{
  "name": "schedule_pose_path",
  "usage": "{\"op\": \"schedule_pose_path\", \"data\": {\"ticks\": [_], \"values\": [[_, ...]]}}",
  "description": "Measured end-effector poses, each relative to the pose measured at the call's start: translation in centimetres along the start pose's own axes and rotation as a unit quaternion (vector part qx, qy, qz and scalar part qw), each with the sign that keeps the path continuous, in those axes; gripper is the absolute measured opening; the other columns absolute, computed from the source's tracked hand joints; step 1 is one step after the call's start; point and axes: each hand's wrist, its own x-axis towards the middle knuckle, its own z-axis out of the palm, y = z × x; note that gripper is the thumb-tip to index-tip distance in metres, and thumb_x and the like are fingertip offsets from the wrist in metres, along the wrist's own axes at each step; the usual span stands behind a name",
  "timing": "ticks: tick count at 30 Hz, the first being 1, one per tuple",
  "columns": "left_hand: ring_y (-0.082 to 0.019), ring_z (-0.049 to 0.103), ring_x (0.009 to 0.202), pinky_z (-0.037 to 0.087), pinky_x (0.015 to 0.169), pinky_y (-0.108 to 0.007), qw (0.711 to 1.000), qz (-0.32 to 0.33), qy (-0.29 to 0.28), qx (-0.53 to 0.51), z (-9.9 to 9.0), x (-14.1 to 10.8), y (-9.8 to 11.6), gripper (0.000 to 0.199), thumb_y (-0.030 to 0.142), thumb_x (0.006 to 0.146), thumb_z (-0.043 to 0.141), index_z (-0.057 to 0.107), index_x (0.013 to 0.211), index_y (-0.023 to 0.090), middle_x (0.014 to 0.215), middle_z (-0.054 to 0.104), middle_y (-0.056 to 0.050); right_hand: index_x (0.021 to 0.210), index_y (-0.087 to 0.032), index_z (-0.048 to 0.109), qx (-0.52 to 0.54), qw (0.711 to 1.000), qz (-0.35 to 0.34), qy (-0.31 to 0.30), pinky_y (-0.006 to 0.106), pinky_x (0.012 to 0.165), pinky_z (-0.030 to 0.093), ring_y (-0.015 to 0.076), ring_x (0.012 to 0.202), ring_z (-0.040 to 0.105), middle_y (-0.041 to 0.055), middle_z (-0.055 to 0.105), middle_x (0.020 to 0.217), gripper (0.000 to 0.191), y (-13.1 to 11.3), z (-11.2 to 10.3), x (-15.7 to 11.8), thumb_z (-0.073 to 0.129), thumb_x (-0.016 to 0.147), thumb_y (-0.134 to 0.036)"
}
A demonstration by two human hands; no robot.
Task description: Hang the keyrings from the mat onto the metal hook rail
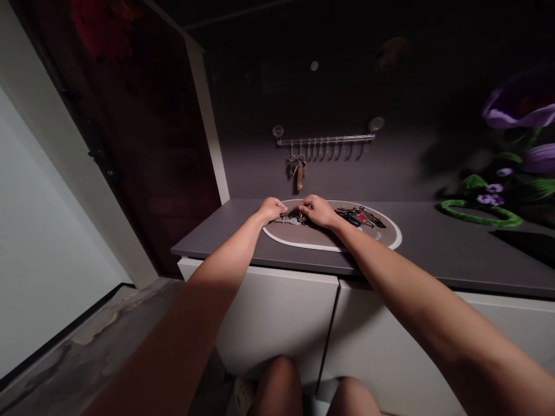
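Above an oval mat with a white rim, my left hand has its fingers closed at one end of a bunch of keys. My right hand pinches the other side of this bunch, low over the mat. Small metal parts show between the two hands; the fingertips hide the exact grip. To the right of my right hand lies a pile of keys and trinkets, with red, dark and shiny pieces. My right hand partly covers its near side.
A clear hook rail is fixed to the dark wall, with keys and a brown fob on its left hooks. Purple flowers and a green ring stand right on the grey counter. White cabinet doors lie below.
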Motion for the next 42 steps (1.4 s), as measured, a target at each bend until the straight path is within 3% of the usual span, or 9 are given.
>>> {"op": "schedule_pose_path", "data": {"ticks": [11,15,20,30,42], "values": [[-0.007,0.05,0.053,0.04,0.06,-0.024,0.974,-0.001,-0.054,-0.22,-0.4,-0.4,1.1,0.014,0.018,0.059,0.068,0.061,0.068,0.01,0.057,0.058,0.0,0.078,-0.017,0.069,0.02,0.999,0.026,0.019,0.022,0.075,0.038,0.0147,0.08,0.055,0.0053,0.063,0.086,0.019,-0.5,0.0,0.0,0.053,0.076,-0.028],[-0.005,0.049,0.053,0.039,0.058,-0.021,0.962,0.018,-0.057,-0.266,-0.4,-0.4,1.3,0.013,0.016,0.061,0.068,0.061,0.07,0.01,0.061,0.059,0.0,0.079,-0.017,0.067,0.092,0.994,0.05,0.017,0.022,0.068,0.04,0.0117,0.066,0.056,0.0033,0.064,0.08,0.02,-0.8,-0.1,-0.2,0.053,0.076,-0.03],[-0.004,0.047,0.054,0.04,0.06,-0.02,0.947,0.032,-0.079,-0.311,-0.5,-0.7,1.7,0.015,0.018,0.064,0.068,0.059,0.072,0.01,0.061,0.056,0.002,0.086,-0.016,0.064,0.21,0.974,0.083,0.008,0.021,0.057,0.042,0.0081,0.049,0.053,0.0006,0.063,0.068,0.022,-1.0,0.0,-0.3,0.055,0.074,-0.032],[-0.005,0.053,0.059,0.042,0.066,-0.021,0.912,0.029,-0.093,-0.398,-0.3,-0.6,1.8,0.017,0.016,0.064,0.069,0.055,0.072,0.01,0.065,0.057,0.001,0.086,-0.013,0.063,0.39,0.919,0.054,0.028,0.022,0.059,0.045,0.0076,0.058,0.052,0.003,0.064,0.077,0.025,-1.3,-0.3,-0.2,0.063,0.065,-0.028],[-0.008,0.055,0.061,0.045,0.068,-0.025,0.89,0.043,-0.102,-0.443,0.2,-0.8,2.1,0.017,0.015,0.063,0.07,0.055,0.07,0.01,0.063,0.057,0.0,0.074,-0.014,0.062,0.434,0.899,0.044,0.034,0.023,0.052,0.042,0.0086,0.051,0.049,0.0001,0.059,0.062,0.03,-1.3,-0.4,-0.4,0.066,0.063,-0.041]]}}
